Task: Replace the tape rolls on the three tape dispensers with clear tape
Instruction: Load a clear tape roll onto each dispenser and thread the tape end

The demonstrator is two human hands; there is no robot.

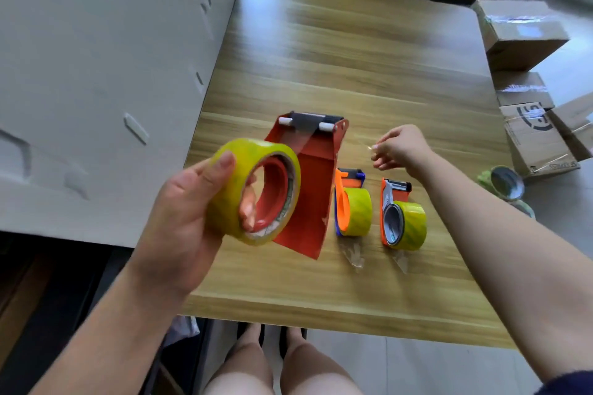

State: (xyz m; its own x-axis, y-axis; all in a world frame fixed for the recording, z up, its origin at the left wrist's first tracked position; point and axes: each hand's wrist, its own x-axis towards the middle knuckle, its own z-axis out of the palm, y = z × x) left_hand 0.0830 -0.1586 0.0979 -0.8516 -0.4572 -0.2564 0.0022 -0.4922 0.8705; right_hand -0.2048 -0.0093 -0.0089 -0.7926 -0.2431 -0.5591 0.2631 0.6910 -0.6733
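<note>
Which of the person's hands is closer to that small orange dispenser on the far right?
Right. The right hand hovers just beyond the rightmost orange dispenser, pinching a tape end. The left hand is off on the opposite side, past the red dispenser, gripping a tape roll.

1. The roll [256, 192] hides the red dispenser's [308, 189] near left side.
2. What the right hand [401, 147] pinches is too thin and clear to tell.
3. The boxes [539, 138] are cut off at the right edge.
</note>
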